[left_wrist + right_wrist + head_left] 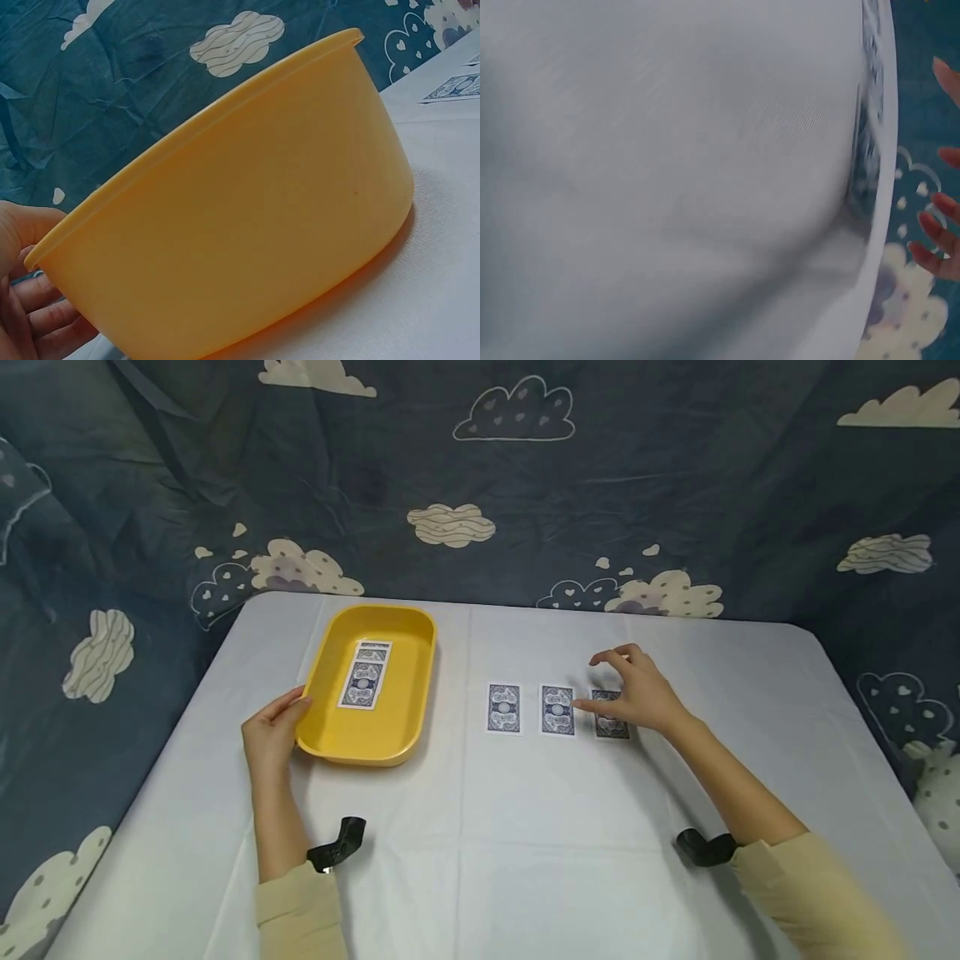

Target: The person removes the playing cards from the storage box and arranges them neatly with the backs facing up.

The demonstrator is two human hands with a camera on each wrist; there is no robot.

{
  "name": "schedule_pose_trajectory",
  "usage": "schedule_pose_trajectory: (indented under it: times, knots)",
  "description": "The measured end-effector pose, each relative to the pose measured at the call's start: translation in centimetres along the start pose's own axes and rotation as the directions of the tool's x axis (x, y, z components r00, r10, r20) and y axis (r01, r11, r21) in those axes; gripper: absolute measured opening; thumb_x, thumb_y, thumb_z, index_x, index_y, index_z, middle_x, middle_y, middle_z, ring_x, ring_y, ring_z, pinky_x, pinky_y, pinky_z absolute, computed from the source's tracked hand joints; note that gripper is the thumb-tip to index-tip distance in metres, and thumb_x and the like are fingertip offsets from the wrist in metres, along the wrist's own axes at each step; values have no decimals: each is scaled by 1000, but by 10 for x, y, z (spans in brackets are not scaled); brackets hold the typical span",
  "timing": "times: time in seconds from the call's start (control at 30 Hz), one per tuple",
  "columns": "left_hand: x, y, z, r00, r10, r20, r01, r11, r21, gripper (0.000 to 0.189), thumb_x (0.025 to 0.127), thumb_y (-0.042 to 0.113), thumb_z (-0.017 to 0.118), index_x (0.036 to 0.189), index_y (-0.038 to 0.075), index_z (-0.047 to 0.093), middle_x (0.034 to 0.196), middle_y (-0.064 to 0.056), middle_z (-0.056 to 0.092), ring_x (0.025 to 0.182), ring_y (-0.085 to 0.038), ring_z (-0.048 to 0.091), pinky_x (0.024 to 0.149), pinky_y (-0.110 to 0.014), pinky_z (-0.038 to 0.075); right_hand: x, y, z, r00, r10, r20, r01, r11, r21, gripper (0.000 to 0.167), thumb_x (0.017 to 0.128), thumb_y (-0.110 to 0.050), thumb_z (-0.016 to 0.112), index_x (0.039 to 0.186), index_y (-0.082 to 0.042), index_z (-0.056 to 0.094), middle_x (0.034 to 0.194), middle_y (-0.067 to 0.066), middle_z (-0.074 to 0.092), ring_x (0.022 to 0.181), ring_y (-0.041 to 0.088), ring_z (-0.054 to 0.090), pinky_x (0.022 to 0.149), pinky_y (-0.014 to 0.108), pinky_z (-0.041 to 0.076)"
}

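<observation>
My left hand (272, 735) holds the left side of a yellow plastic tray (408, 685), thumb at its rim and fingers against the outer wall. The left wrist view shows the tray's tall side (247, 202) close up. Inside the tray, playing cards (365, 683) lie face down, overlapping in a short column. Over the table my right hand (647, 692) hovers with thumb and fingers spread and nothing between them. Beneath it is a face-down blue-backed card (613, 729), partly hidden by the hand. Two similar cards, a middle card (557, 711) and a left card (503, 708), lie in line with it.
A white cloth covers the table (525, 827). Behind it hangs a dark blue curtain (375, 468) with cloud prints. A black wrist mount (339, 845) juts from the left sleeve and another black mount (705, 848) from the right one.
</observation>
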State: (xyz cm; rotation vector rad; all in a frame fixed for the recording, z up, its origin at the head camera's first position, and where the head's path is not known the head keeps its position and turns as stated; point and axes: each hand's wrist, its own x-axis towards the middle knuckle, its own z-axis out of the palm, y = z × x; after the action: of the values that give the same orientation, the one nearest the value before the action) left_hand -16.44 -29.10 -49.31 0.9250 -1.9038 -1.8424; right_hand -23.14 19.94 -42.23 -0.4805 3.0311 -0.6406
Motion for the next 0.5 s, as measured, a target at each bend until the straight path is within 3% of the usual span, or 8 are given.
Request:
schedule_pose_trajectory:
  times: [0.13, 0.23, 0.5]
  knots:
    - [1, -1, 1, 1000, -10, -1, 10, 1000, -16, 39, 68, 35, 81, 103, 19, 73, 92, 2, 69, 82, -11, 62, 61, -14, 48, 12, -21, -2, 999, 1, -52, 0, 1000, 28, 66, 64, -57, 76, 109, -15, 53, 127, 17, 40, 107, 37, 44, 87, 56, 41]
    - [1, -2, 1, 1000, -2, -7, 2, 1000, -9, 39, 68, 36, 81, 102, 19, 73, 91, 2, 69, 82, -11, 62, 61, -14, 47, 25, -43, -4, 999, -13, -48, 16, 998, 53, 64, 65, -58, 75, 107, -15, 53, 127, 15, 40, 107, 36, 45, 86, 54, 42]
    - [0, 0, 1, 1000, -24, -1, 24, 1000, 7, 41, 67, 38, 81, 103, 21, 73, 97, 0, 68, 87, -12, 61, 64, -14, 47, 65, -112, -2, 989, -146, -14, 147, 988, 47, 66, 64, -59, 74, 112, -19, 51, 118, 8, 47, 103, 27, 47, 82, 44, 46]
